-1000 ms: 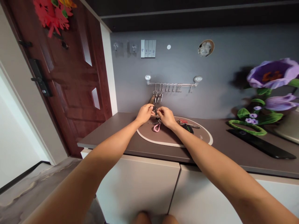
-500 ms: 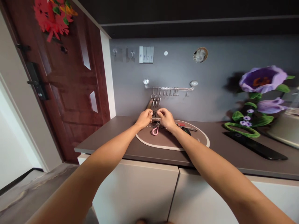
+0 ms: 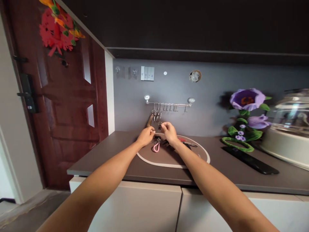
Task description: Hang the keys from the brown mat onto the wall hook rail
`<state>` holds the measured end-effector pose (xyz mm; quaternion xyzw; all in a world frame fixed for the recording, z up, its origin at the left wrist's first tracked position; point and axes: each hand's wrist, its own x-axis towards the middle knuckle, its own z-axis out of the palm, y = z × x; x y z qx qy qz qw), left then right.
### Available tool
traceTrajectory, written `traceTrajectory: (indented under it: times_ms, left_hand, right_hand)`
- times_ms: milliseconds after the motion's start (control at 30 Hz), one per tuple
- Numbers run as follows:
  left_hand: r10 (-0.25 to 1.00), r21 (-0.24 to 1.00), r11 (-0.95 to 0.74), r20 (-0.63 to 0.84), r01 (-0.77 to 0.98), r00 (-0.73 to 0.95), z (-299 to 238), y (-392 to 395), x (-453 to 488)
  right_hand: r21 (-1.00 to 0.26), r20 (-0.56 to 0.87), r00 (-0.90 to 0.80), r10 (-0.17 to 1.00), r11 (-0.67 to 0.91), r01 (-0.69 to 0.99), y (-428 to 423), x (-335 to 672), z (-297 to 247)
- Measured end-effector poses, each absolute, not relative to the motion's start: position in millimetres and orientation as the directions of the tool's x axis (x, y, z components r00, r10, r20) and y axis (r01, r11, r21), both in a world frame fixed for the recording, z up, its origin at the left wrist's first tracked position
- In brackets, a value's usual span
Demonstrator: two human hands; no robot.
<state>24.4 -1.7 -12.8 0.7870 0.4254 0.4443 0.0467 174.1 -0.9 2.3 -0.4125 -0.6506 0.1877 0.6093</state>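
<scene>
My right hand (image 3: 169,132) pinches a small key ring (image 3: 159,123) with dark keys hanging below it, just under the hook rail (image 3: 169,104). To its left, my left hand (image 3: 146,136) has its thumb and fingers pressed together; whether anything is between them is hidden. Several keys (image 3: 158,116) hang from the left hooks of the rail, one with a long brownish strap (image 3: 150,119). Below the hands, a pink loop keychain (image 3: 156,147) lies on the oval mat (image 3: 166,161). More dark keys and a red piece (image 3: 182,140) lie partly behind my right hand.
The mat lies on a dark countertop (image 3: 101,158) beneath an overhead cabinet (image 3: 193,29). On the right stand a purple flower decoration (image 3: 248,100), a long black object (image 3: 251,160) and a clear-domed appliance (image 3: 289,141). At left is a red-brown door (image 3: 72,109).
The hands have come apart: my right hand has lifted the key ring toward the rail, while my left hand has moved away to the left. The camera view has tilted upward.
</scene>
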Motion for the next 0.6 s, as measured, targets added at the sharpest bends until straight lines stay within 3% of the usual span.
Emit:
traceTrajectory:
  times_ms: [333,600]
  left_hand:
    - [0.724,0.455,-0.639,0.627,0.620,0.286,-15,-2,25]
    - [0.696,0.420,-0.659,0.655,0.624,0.294,-16,0,25]
  right_hand:
    - [-0.820,0.572,0.230,0.787,0.541,0.189,9,175,24]
    - [-0.854,0.520,0.370,0.770,0.477,0.209,33,171,64]
